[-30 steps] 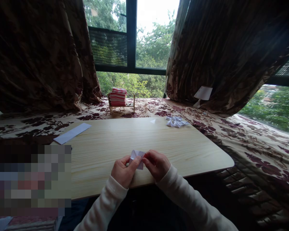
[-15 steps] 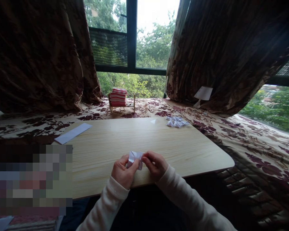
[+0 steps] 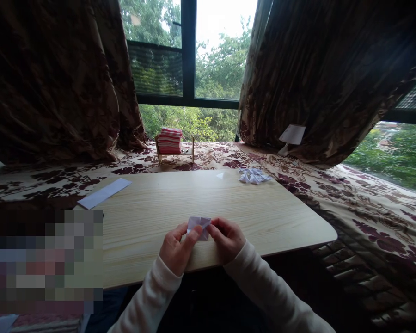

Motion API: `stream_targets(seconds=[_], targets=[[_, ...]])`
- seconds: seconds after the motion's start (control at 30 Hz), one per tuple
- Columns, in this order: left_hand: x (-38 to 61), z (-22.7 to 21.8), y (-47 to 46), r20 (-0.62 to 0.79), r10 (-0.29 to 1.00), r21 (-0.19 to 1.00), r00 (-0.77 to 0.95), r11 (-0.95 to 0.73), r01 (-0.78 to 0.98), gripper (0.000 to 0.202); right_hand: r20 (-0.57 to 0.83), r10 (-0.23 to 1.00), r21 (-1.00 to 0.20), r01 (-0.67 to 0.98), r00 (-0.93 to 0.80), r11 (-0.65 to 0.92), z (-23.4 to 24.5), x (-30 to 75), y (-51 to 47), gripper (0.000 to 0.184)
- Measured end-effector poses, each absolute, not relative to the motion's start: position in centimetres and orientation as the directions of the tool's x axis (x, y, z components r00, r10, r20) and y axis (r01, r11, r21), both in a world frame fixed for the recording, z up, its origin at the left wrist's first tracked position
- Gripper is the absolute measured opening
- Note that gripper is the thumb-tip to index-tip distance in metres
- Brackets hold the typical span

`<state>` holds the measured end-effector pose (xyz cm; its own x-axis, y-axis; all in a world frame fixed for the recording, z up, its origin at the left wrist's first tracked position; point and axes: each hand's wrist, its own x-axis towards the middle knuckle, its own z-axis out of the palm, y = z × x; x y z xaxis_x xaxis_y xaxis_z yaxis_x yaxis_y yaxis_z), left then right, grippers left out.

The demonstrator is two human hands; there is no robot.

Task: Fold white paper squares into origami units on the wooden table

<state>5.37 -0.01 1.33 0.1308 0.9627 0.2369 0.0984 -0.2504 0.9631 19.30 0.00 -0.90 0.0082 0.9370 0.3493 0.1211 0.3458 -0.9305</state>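
A small folded piece of pale lilac paper [image 3: 198, 225] is held just above the near edge of a light wooden table [image 3: 159, 208]. My left hand [image 3: 176, 249] pinches its left side with thumb and forefinger. My right hand [image 3: 228, 237] pinches its right side, fingers curled. Both hands are closed on the paper. Cream sleeves cover both forearms.
A white paper strip [image 3: 104, 192] lies at the table's far left corner. A pile of folded paper pieces [image 3: 253, 175] and a tiny scrap [image 3: 221, 175] sit at the far right. Behind stand a small wooden rack with striped cloth [image 3: 170, 140], dark curtains and a window. A blurred patch covers the lower left.
The folded paper has been turned and flattened slightly between my fingers; both hands stay at the same spot on the table's near edge.
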Motion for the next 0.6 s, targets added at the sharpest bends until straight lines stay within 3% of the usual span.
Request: stream_targets(seconds=[0.1, 0.3, 0.6], targets=[[5.2, 1.3, 0.1, 0.232, 0.962, 0.969, 0.143, -0.241, 0.054, 0.036, 0.347, 0.938, -0.933, 0.11, 0.019, 0.343, -0.8, 19.4, 0.0, 0.02], [5.3, -0.1, 0.5, 0.262, 0.96, 0.951, 0.096, -0.274, 0.144, 0.031, 0.341, 0.94, -0.935, 0.108, 0.025, 0.337, -0.7, 19.5, -0.1, 0.021], [5.4, 0.6, 0.1, 0.199, 0.98, 0.963, 0.028, -0.201, 0.182, 0.028, 0.346, 0.938, -0.929, 0.138, 0.0, 0.343, -0.8, 19.1, -0.1, 0.02]])
